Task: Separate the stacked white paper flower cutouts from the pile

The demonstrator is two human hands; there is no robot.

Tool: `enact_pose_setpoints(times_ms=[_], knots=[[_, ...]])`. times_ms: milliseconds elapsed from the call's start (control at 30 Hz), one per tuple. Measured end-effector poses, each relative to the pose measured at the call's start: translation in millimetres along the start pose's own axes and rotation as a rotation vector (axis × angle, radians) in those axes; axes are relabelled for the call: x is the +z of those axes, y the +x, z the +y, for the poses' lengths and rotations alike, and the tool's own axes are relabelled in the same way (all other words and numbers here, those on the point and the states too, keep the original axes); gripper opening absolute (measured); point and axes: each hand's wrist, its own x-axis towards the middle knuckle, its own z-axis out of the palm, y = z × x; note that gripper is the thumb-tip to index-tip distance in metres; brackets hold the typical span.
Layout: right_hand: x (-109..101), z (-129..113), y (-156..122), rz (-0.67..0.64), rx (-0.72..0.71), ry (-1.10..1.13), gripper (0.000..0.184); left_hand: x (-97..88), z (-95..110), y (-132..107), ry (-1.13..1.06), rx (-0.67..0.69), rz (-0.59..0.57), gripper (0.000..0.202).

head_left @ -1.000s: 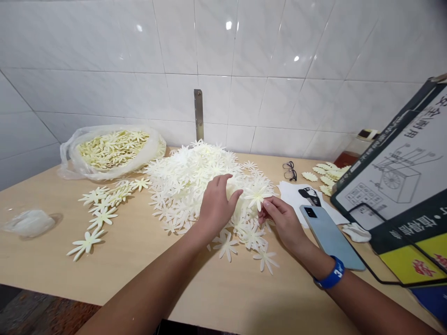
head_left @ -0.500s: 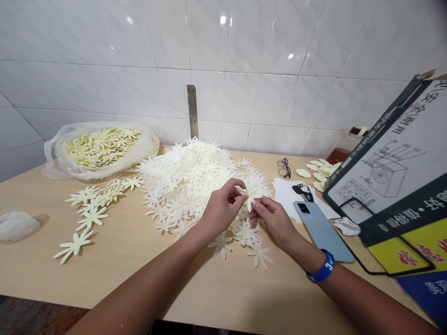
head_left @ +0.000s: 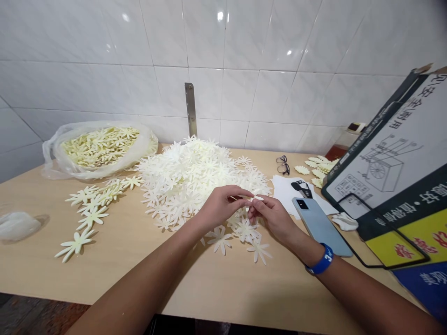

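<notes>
My left hand (head_left: 225,202) and my right hand (head_left: 270,211) meet over the near right side of a big heap of white petal-shaped flower cutouts (head_left: 192,177). Between their fingertips is a small white flower cutout (head_left: 257,198), mostly covered by the fingers. Both hands pinch it, thumbs against forefingers. A blue wristband (head_left: 320,259) circles my right wrist. Just below my hands, a few loose flower cutouts (head_left: 220,239) lie flat on the wooden table (head_left: 209,288).
At the back left sits a clear plastic bag (head_left: 146,139) of yellowish flower cutouts, with a row of others (head_left: 92,216) before it. To the right are a phone (head_left: 323,228), eyeglasses (head_left: 283,164), white paper (head_left: 284,190) and a large printed box (head_left: 391,177).
The flower cutout, spread out between my fingers before, now shows only as a thin white sliver. My left fingers have straightened and lowered toward my right hand.
</notes>
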Motion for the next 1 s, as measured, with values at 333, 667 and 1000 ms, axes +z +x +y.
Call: enact_pose_setpoints(times_ms=[333, 667, 1000], knots=[[-1.5, 0.1, -1.9, -0.052, -0.015, 0.028, 0.039, -1.0, -0.2, 0.2, -0.134, -0.084, 0.049, 0.012], [-2.5, 2.5, -2.7, -0.055, -0.024, 0.069, 0.036, -1.1, 3.9, 0.7, -0.168, -0.1, 0.063, 0.011], [0.6, -1.3, -0.9, 0.026, -0.086, -0.137, 0.034, 6.6, 6.2, -2.9, -0.158, -0.104, 0.063, 0.02]])
